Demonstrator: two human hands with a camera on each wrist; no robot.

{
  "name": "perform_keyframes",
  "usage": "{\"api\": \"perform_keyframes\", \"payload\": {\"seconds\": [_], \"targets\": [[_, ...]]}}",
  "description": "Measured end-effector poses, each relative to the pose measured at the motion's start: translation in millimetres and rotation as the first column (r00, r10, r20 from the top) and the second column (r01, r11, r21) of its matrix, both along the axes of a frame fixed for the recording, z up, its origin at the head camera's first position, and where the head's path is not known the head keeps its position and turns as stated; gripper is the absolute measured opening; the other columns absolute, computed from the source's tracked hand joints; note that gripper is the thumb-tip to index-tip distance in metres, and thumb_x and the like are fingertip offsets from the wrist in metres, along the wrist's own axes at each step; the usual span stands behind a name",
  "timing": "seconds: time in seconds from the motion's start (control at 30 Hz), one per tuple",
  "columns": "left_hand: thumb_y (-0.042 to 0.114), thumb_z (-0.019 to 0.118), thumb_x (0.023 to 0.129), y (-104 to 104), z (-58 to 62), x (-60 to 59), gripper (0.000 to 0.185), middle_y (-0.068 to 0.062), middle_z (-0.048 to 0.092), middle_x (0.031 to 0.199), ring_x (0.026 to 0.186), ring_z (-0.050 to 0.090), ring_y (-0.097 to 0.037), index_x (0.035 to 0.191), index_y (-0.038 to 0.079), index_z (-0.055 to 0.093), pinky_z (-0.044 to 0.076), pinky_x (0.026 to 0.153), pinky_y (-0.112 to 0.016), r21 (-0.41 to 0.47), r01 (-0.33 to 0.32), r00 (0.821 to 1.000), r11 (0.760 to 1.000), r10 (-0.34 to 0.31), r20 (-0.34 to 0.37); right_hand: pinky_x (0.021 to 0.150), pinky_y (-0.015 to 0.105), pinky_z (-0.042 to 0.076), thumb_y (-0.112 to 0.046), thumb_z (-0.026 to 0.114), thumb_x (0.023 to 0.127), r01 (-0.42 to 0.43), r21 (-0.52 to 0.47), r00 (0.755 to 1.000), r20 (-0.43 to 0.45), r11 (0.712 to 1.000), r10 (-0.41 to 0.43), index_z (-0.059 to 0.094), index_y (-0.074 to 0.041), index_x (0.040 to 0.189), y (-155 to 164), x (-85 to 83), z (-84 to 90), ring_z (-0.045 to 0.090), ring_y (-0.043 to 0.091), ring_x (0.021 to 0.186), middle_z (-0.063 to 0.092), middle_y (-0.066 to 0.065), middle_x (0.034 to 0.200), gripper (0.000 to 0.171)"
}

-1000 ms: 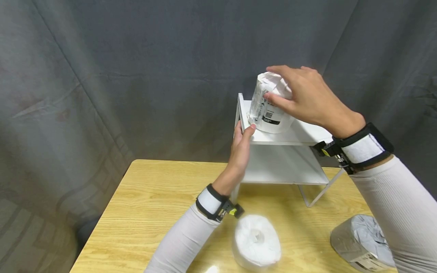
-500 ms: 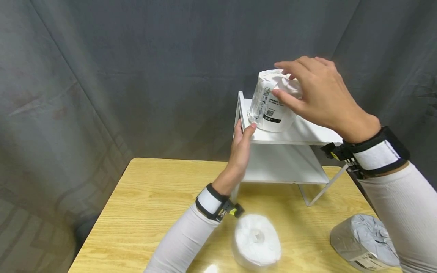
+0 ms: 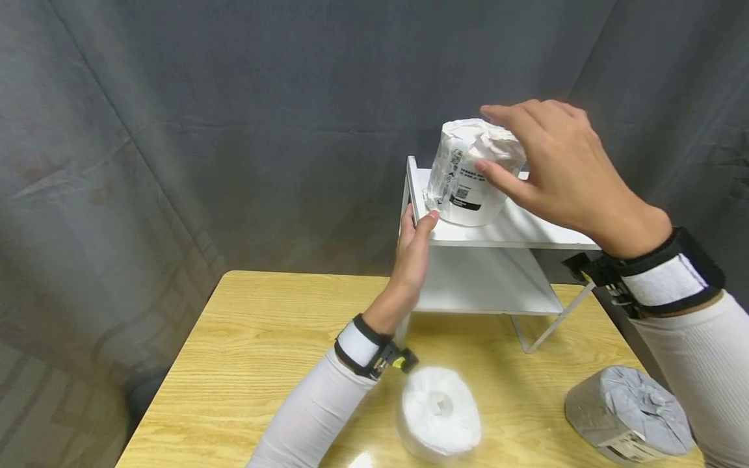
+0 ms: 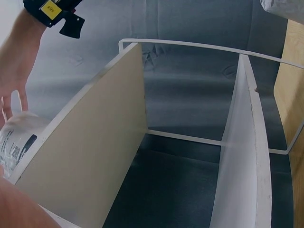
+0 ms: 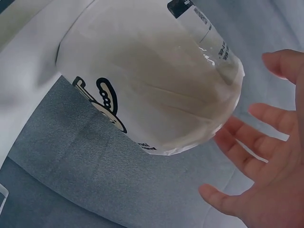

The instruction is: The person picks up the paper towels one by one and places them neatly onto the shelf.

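A plastic-wrapped toilet roll (image 3: 468, 172) with black print stands on the upper board of a white two-tier shelf rack (image 3: 544, 224), at its left end. My right hand (image 3: 562, 169) is beside the roll's upper right, fingers spread. In the right wrist view a gap shows between most of those fingers (image 5: 275, 118) and the wrapped roll's side. My left hand (image 3: 414, 250) grips the rack's upper left corner, thumb on the front edge by the roll's base and fingers on the outer side. The left wrist view shows only part of this hand (image 4: 23, 206).
A white toilet roll (image 3: 439, 413) stands on the wooden table (image 3: 263, 344) in front of the rack. A grey-wrapped roll (image 3: 626, 413) is at the front right, near my right sleeve. The rack's lower board (image 3: 486, 283) hangs above the table. Grey curtain (image 3: 292, 130) lies behind.
My right hand has let go of the wrapped roll and moved right, away from its top, fingers spreading. The roll stays in place, and my left hand keeps its grip on the rack.
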State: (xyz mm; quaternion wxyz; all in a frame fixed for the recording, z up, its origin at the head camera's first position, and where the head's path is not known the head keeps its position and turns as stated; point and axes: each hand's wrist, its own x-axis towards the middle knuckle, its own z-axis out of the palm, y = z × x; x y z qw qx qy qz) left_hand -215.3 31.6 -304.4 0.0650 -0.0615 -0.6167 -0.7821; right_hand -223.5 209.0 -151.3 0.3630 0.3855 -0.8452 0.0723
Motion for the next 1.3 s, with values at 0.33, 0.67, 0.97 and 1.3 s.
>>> {"api": "perform_keyframes", "payload": {"seconds": [0.33,0.67,0.97,1.3], "targets": [[0.048,0.05,0.102,-1,0.6,-0.2,0.077,-0.006,0.032,0.172,0.159,0.028,-0.025,0.169,0.021,0.025,0.021,0.13,-0.051,-0.018,-0.007,1.0,1.0,0.008,0.025,0.106,0.072,0.039,-0.033,0.076,0.093,0.007,0.002,1.0,0.01,1.0,-0.007,0.057,-0.004,0.15,3,6.2,-4.0,0.057,0.048,0.129,0.065,0.024,0.14,0.067],[0.046,0.051,0.102,-1,-0.1,-1.0,0.074,-0.007,0.035,0.171,0.158,0.03,-0.025,0.167,0.021,0.028,0.022,0.129,-0.051,-0.013,-0.005,1.0,1.0,0.006,0.009,0.116,0.071,0.033,-0.045,0.068,0.096,0.028,0.023,0.998,0.054,0.999,-0.029,0.053,-0.003,0.154,12,12.7,-12.4,0.051,0.049,0.136,0.057,0.024,0.151,0.072],[0.045,0.05,0.103,-1,-0.8,-2.0,0.074,-0.007,0.034,0.171,0.158,0.029,-0.023,0.167,0.019,0.027,0.021,0.13,-0.049,-0.009,0.001,1.0,1.0,-0.001,0.0,0.12,0.072,0.027,-0.065,0.053,0.101,0.031,0.055,0.997,0.068,0.998,-0.035,0.051,-0.004,0.155,17,18.2,-20.5,0.043,0.049,0.146,0.049,0.022,0.16,0.082],[0.049,0.05,0.101,-2,0.3,-1.1,0.079,-0.007,0.029,0.174,0.16,0.026,-0.024,0.17,0.021,0.023,0.019,0.13,-0.051,-0.024,-0.002,1.0,1.0,0.003,0.023,0.123,0.072,0.021,-0.081,0.031,0.1,0.022,0.07,0.998,0.059,0.997,-0.026,0.052,-0.005,0.155,18,26.6,-30.2,0.041,0.046,0.148,0.048,0.023,0.16,0.096]]}}
